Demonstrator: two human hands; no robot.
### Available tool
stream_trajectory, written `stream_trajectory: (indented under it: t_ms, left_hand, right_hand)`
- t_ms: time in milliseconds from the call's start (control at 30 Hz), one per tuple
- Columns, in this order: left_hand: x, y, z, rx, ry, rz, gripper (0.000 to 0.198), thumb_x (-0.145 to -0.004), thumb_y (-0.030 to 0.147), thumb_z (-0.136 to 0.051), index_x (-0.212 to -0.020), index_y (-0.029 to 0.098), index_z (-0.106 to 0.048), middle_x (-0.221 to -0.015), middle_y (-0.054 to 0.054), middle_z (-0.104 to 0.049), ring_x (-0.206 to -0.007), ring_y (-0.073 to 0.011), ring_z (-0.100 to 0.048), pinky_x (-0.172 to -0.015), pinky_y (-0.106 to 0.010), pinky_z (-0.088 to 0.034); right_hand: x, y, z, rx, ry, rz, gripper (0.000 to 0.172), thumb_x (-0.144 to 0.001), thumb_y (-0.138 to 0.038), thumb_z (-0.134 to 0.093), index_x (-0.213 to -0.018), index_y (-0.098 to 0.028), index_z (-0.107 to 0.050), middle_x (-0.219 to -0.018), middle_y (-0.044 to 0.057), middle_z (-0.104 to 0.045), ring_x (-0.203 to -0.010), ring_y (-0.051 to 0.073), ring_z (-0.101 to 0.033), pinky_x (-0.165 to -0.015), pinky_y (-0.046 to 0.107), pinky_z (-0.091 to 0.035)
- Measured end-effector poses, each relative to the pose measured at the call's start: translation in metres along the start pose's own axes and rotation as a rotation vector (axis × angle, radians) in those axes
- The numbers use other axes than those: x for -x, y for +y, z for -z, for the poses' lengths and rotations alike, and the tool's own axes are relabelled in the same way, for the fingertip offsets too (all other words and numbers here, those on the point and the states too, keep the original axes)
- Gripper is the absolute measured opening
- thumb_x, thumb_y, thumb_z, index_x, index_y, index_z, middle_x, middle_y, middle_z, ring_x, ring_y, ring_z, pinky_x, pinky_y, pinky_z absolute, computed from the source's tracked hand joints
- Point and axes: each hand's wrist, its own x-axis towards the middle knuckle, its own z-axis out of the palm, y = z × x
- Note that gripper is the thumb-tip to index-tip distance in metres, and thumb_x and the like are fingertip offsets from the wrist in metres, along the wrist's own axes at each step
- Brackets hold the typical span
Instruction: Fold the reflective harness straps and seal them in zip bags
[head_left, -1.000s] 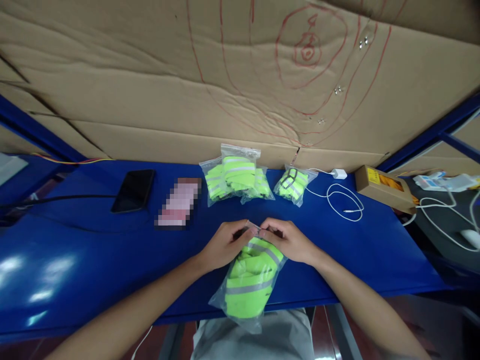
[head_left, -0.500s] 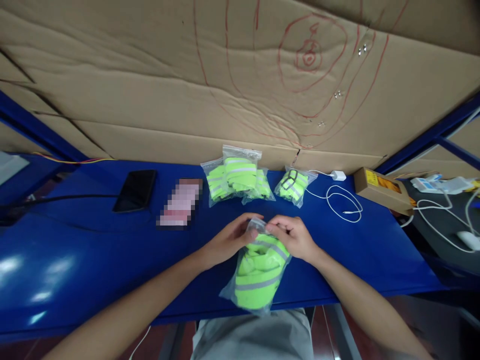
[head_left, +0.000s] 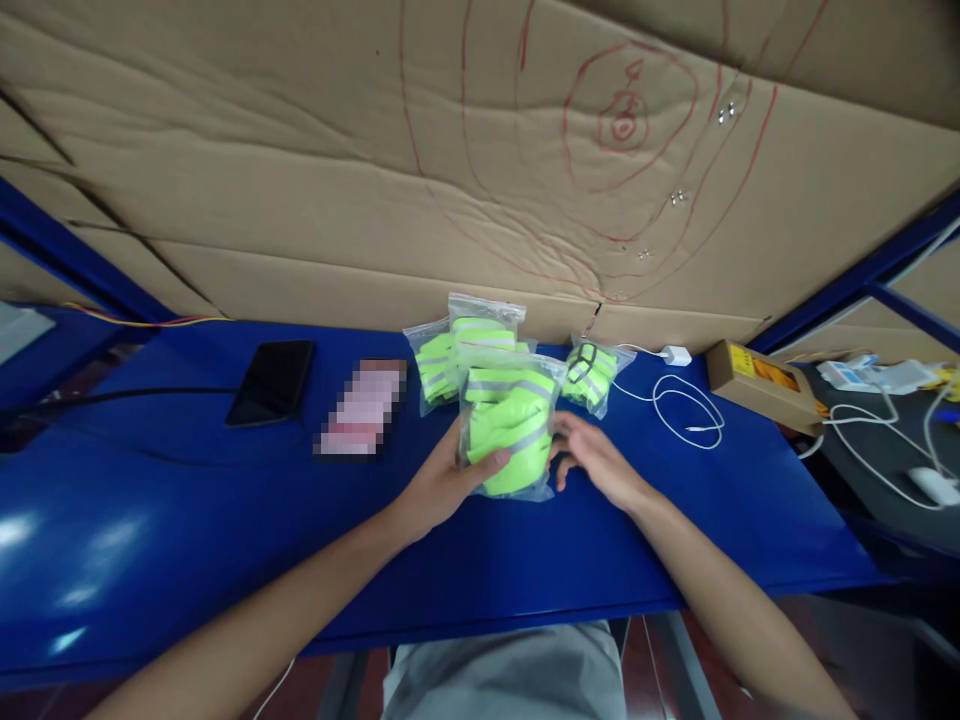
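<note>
Left of a clear zip bag point(head_left: 517, 430) of neon silver-striped fabric point(head_left: 534, 405), the left hand point(head_left: 442, 480) grips it, thumb across its front. Right of the bag, the right hand point(head_left: 594, 456) is half-open, contact unclear. Beneath the bag lies a blue tabletop point(head_left: 525, 565); behind it, similar filled bags point(head_left: 437, 368).

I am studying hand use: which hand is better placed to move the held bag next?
Probably the left hand: its thumb lies across the front of the bag. The right hand is at the bag's right edge, fingers loosely bent, with no firm grip visible.
</note>
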Motion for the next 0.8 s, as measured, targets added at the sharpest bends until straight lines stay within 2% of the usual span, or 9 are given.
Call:
stream_trajectory:
  t_ms: [67,100,167,267,367,467,533,667,800]
  left_hand:
    - [0.000,0.002,0.000,0.018,-0.043,-0.029,0.075,-0.084,0.041,-0.080,-0.149,0.023,-0.045,-0.150,-0.012,-0.057,-0.139,-0.0338,-0.052,-0.113,-0.043,-0.047]
    - [0.000,0.002,0.000,0.030,-0.070,-0.036,0.078,-0.085,0.040,-0.080,-0.152,0.025,-0.043,-0.151,-0.012,-0.055,-0.140,-0.0336,-0.050,-0.114,-0.044,-0.046]
    - [0.000,0.001,0.001,0.054,-0.093,-0.048,0.085,-0.085,0.038,-0.080,-0.156,0.030,-0.036,-0.156,-0.012,-0.048,-0.140,-0.0326,-0.050,-0.114,-0.046,-0.046]
    - [0.000,-0.002,0.004,0.042,-0.066,-0.035,0.088,-0.086,0.034,-0.078,-0.158,0.038,-0.029,-0.156,-0.011,-0.041,-0.130,-0.0288,-0.056,-0.104,-0.046,-0.053]
    - [0.001,-0.005,0.007,-0.017,-0.071,-0.007,0.075,-0.087,0.031,-0.076,-0.152,0.038,-0.038,-0.145,-0.010,-0.047,-0.113,-0.0233,-0.062,-0.091,-0.041,-0.059]
    - [0.002,-0.008,0.007,-0.057,-0.133,0.026,0.062,-0.087,0.032,-0.075,-0.143,0.034,-0.048,-0.134,-0.009,-0.051,-0.101,-0.0197,-0.062,-0.082,-0.037,-0.060]
    - [0.003,-0.009,0.006,-0.096,-0.181,0.046,0.057,-0.088,0.034,-0.074,-0.140,0.032,-0.051,-0.131,-0.009,-0.052,-0.099,-0.0189,-0.062,-0.081,-0.036,-0.059]
    - [0.002,-0.013,0.005,-0.199,-0.210,0.039,0.049,-0.090,0.038,-0.072,-0.135,0.028,-0.055,-0.127,-0.010,-0.056,-0.096,-0.0182,-0.061,-0.080,-0.035,-0.057]
    - [0.001,-0.017,0.007,-0.314,-0.185,0.037,0.042,-0.092,0.042,-0.067,-0.129,0.023,-0.061,-0.121,-0.011,-0.061,-0.093,-0.0186,-0.062,-0.076,-0.033,-0.057]
  right_hand:
    - [0.001,0.002,-0.010,0.058,-0.072,-0.007,0.059,-0.082,-0.059,-0.076,-0.123,-0.020,-0.060,-0.103,0.007,-0.067,-0.080,0.018,-0.067,-0.054,0.027,-0.059]
    - [0.001,0.002,-0.013,0.076,-0.057,0.004,0.056,-0.081,-0.053,-0.079,-0.122,-0.020,-0.060,-0.100,0.006,-0.067,-0.078,0.017,-0.067,-0.055,0.027,-0.059]
    - [0.002,-0.004,-0.013,0.086,0.053,0.064,0.052,-0.080,-0.045,-0.082,-0.121,-0.021,-0.059,-0.095,0.003,-0.067,-0.072,0.015,-0.065,-0.055,0.027,-0.059]
    - [-0.002,-0.024,0.005,0.032,0.291,0.168,0.058,-0.080,-0.042,-0.082,-0.125,-0.025,-0.052,-0.092,0.000,-0.067,-0.062,0.012,-0.062,-0.054,0.027,-0.059]
    - [-0.012,-0.045,0.031,0.021,0.475,0.148,0.063,-0.079,-0.046,-0.082,-0.126,-0.026,-0.047,-0.085,-0.002,-0.067,-0.065,0.014,-0.065,-0.055,0.026,-0.057]
    - [-0.030,-0.049,0.045,0.190,0.485,0.043,0.057,-0.081,-0.061,-0.074,-0.118,-0.023,-0.051,-0.090,0.002,-0.068,-0.071,0.015,-0.067,-0.062,0.028,-0.058]
    - [-0.041,-0.042,0.047,0.329,0.462,0.000,0.061,-0.082,-0.069,-0.066,-0.119,-0.022,-0.053,-0.092,0.004,-0.069,-0.070,0.016,-0.068,-0.062,0.030,-0.059]
    - [-0.052,-0.029,0.045,0.528,0.458,-0.009,0.067,-0.082,-0.073,-0.065,-0.124,-0.020,-0.060,-0.079,0.004,-0.069,-0.062,0.018,-0.065,-0.060,0.030,-0.053]
    - [-0.046,-0.039,0.057,0.921,0.512,0.033,0.056,-0.089,-0.071,-0.058,-0.117,-0.023,-0.071,-0.092,0.009,-0.074,-0.085,0.026,-0.070,-0.075,0.033,-0.050]
